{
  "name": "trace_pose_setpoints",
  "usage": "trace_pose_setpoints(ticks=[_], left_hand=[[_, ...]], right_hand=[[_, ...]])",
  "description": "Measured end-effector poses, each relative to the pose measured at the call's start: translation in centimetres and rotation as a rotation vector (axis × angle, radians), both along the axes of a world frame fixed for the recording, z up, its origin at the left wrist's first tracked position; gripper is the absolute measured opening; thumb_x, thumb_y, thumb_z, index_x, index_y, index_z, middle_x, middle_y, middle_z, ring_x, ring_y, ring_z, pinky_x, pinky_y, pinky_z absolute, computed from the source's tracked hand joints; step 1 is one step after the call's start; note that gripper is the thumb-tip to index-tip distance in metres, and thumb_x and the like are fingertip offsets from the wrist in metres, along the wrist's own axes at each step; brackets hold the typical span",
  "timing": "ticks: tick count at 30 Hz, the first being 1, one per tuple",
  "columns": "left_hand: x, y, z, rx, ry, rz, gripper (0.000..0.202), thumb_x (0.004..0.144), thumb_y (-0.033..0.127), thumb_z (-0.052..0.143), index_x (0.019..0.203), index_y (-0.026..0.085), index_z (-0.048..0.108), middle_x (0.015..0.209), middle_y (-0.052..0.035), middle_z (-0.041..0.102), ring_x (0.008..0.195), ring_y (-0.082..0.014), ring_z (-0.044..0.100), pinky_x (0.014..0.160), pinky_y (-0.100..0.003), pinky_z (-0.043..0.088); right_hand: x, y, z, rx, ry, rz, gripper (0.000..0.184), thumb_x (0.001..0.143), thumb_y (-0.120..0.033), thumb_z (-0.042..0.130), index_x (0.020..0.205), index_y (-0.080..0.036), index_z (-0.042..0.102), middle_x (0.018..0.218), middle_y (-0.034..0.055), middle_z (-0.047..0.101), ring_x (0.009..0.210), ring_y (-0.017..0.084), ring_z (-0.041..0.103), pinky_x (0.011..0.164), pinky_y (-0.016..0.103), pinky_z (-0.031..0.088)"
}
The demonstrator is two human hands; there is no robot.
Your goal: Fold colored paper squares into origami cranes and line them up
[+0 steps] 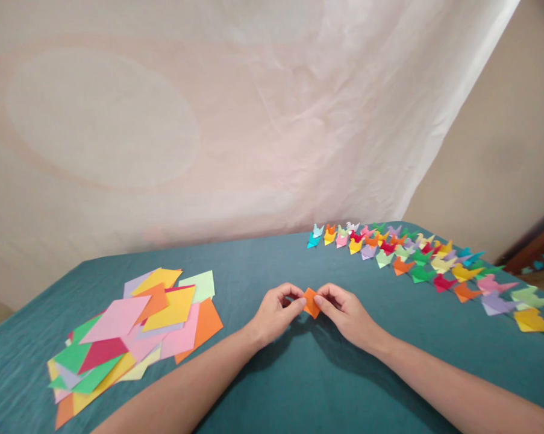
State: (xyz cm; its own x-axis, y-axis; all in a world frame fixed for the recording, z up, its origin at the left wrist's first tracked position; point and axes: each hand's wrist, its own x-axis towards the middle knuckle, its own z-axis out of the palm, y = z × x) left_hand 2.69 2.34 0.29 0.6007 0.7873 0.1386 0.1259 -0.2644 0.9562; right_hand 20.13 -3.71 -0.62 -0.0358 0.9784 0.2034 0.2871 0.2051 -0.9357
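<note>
Seen from the head-worn camera, a person's bare left hand (pixel 274 313) and bare right hand (pixel 349 314) meet over a table covered in plain dark teal cloth (pixel 253 265), with a small diamond-shaped piece of folded orange paper (pixel 312 303) between them. The left thumb and forefinger pinch its left corner; the right thumb presses near its upper right edge, the fingers curled behind. The two-sided hold presumably steadies so slight a piece and leaves its front face in plain sight, though how many layers it has cannot be told. Shadows fall on the cloth under both hands; whether the paper's lower tip touches the table is unclear.

Left of the hands lies a loose, overlapping heap of flat coloured paper sheets (pixel 113 319), pink, yellow, green, red, lilac and orange, with a pale green square sheet (pixel 202 284) at its far corner. The heap sits beside the left forearm, likely so that sheets are within easy reach yet out of the way.

On the right, small bird-shaped folded-paper figures (pixel 444 282) in many colours stand in slanting rows, a bright yellow paper bird (pixel 532 320) nearest the camera. The rows seem spaced to save room and spare the figures from being knocked. Behind the table hangs a creased, pale pinkish-white cloth (pixel 262 120).
</note>
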Motion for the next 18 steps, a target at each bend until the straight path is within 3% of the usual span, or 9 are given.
trace_pose_setpoints(ticks=[7, 13, 18], left_hand=[[0.1, 0.2, -0.4, -0.032, -0.031, 0.020, 0.023, 0.081, 0.036, 0.058, 0.081, 0.013, 0.060, 0.075, -0.0027, 0.060, 0.068, -0.0122, 0.054, 0.064, -0.022, 0.043], [0.2, 0.5, -1.1, -0.027, -0.066, 0.037, 0.027, 0.080, 0.035, 0.060, 0.096, 0.013, 0.057, 0.080, -0.0036, 0.063, 0.070, -0.0131, 0.058, 0.064, -0.023, 0.044], [0.1, 0.5, -0.8, 0.042, -0.036, 0.033, 0.021, 0.081, 0.033, 0.058, 0.090, 0.014, 0.059, 0.079, -0.0032, 0.062, 0.071, -0.0134, 0.058, 0.066, -0.023, 0.045]], right_hand=[[0.0, -0.1, -0.1, -0.012, 0.042, -0.014, 0.022, 0.087, -0.038, 0.050, 0.083, -0.017, 0.054, 0.071, -0.0011, 0.054, 0.064, 0.012, 0.048, 0.059, 0.024, 0.039], [-0.1, 0.0, -0.3, -0.016, 0.102, 0.005, 0.020, 0.088, -0.034, 0.050, 0.100, -0.019, 0.050, 0.080, 0.0010, 0.060, 0.073, 0.014, 0.055, 0.066, 0.026, 0.043], [-0.1, 0.0, 0.0, 0.038, 0.013, -0.005, 0.015, 0.088, -0.030, 0.047, 0.092, -0.018, 0.055, 0.080, 0.0008, 0.059, 0.073, 0.014, 0.054, 0.067, 0.025, 0.043]])
